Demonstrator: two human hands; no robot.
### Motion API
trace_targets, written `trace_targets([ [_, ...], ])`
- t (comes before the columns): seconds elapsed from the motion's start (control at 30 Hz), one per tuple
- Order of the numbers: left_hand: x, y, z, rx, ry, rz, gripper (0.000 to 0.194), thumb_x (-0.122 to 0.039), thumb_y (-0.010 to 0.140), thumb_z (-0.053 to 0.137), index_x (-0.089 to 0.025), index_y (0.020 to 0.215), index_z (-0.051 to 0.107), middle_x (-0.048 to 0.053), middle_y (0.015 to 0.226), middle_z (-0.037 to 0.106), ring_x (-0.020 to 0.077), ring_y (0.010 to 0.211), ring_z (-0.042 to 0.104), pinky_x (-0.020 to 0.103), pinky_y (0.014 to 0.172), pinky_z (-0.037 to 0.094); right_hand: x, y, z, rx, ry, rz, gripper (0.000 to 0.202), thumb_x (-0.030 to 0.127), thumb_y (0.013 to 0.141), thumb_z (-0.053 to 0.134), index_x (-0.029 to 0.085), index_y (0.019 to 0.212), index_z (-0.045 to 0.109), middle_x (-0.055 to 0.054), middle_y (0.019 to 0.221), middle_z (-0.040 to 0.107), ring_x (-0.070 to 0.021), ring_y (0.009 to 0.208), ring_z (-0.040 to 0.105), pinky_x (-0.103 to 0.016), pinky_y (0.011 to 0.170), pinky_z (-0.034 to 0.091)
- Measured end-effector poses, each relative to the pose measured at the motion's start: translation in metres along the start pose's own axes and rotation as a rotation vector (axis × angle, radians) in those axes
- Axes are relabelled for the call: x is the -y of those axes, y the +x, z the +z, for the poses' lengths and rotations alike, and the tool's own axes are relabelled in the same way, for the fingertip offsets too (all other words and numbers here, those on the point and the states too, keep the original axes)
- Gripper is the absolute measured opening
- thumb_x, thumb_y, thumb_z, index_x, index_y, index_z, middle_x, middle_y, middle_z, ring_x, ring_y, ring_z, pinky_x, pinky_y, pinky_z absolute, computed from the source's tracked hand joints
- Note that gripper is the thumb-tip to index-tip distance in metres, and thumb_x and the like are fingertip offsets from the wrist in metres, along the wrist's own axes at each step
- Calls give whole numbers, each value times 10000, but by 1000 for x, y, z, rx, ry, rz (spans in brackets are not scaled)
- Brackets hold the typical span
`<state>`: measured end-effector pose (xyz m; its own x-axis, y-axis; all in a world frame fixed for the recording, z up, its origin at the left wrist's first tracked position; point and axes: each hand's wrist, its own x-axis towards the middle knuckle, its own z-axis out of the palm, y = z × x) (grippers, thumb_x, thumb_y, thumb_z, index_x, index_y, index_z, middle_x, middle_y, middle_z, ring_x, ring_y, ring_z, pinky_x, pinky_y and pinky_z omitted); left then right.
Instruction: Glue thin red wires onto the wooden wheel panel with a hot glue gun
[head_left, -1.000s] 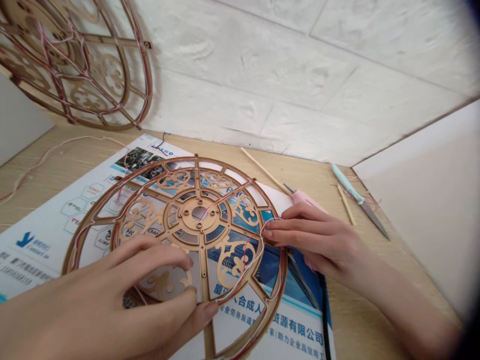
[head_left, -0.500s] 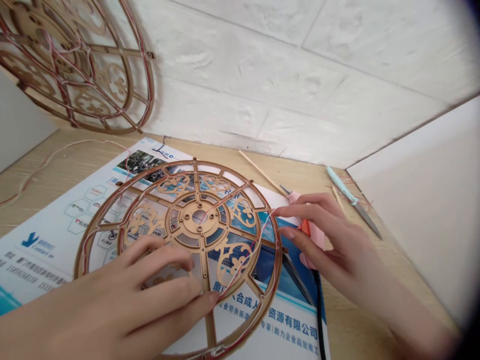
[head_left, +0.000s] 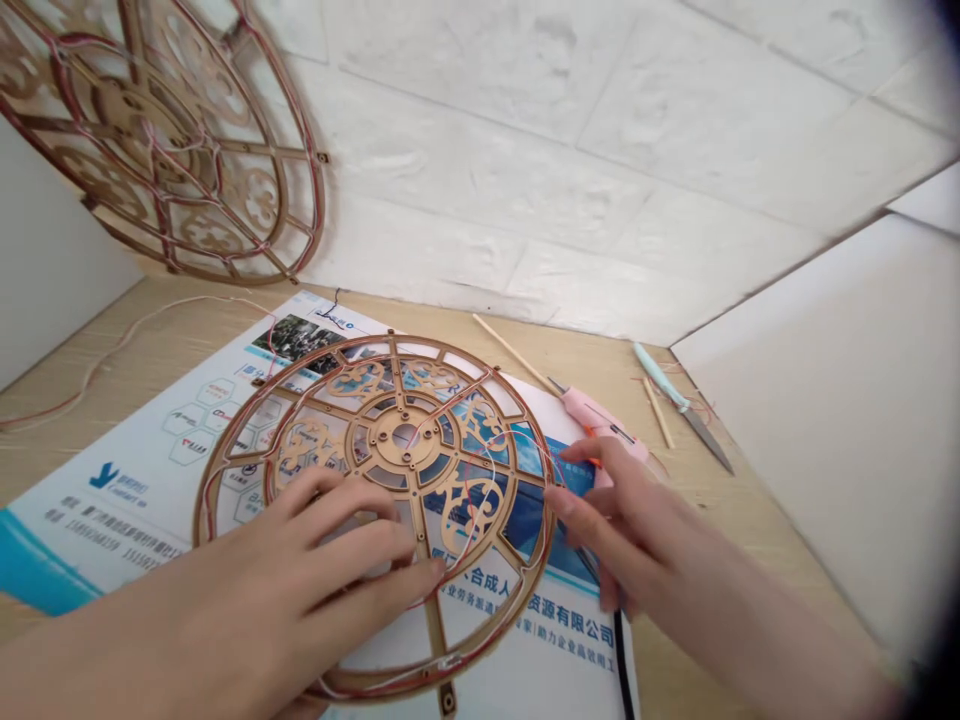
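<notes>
Wheel frame (head_left: pixel 407 457) on brochure (head_left: pixel 172 490), brochure on table (head_left: pixel 720 510); L hand (head_left: pixel 330 575) on frame at 7 o'clk, R hand (head_left: pixel 634 530) by its 3 o'clk rim. From that frame: 2nd frame (head_left: pixel 129 100) at 11, by back wall (head_left: pixel 465 150); wire lead (head_left: pixel 176 301) at 10; long stick (head_left: pixel 512 352) at 1; glue gun (head_left: pixel 600 420) at 2, w/ short stick (head_left: pixel 658 412), then knife (head_left: pixel 681 402), farther out same dir.

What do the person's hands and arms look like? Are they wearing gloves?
No gloves! The left hand and right hand are both bare. No sleeves show on the parts of the arms in view, and I can't see any rings, watch or bracelet. The fingernails are too blurry to describe.
</notes>
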<state>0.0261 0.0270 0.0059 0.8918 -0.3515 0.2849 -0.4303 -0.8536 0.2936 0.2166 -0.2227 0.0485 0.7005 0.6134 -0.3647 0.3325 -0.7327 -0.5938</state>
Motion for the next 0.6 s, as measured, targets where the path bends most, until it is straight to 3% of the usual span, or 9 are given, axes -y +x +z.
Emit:
trace_targets([
  [0.1,-5,0,3,21,-11,-26,713,-155,842,653,-304,1518,481,49,1283,677,298,1250,559,449,1058,457,-1,3,6,106,297,81,591,722,968,524,294,1326,332,28,775,700,-190,482,682,-280,421,532],
  [0.33,-26,7,12,88,-76,-104,617,-202,858,721,-313,1437,539,48,1336,652,292,1260,555,446,1101,430,-21,21,8,149,566,1,753,553,832,771,261,1379,344,104,495,578,-186,399,632,-187,340,419],
  [0.4,-26,9,10,120,-132,-135,629,-334,843,801,-319,1417,546,49,1362,634,288,1285,550,431,1111,438,-24,22,10,141,601,-18,752,521,817,783,247,1375,360,87,530,617,-174,392,623,-183,335,416],
  [0.5,-21,18,7,145,-190,-177,857,-621,718,874,-306,1428,514,67,1415,594,319,1360,506,449,1107,467,-23,19,13,116,631,-45,715,481,823,784,228,1364,392,93,533,611,-155,379,607,-177,336,414],
  [0.6,-19,33,8,157,-182,-251,984,-721,672,853,-230,1441,483,141,1489,540,395,1466,397,575,1139,445,-20,17,13,114,638,-67,710,471,846,781,222,1385,392,114,507,574,-150,388,612,-172,353,422],
])
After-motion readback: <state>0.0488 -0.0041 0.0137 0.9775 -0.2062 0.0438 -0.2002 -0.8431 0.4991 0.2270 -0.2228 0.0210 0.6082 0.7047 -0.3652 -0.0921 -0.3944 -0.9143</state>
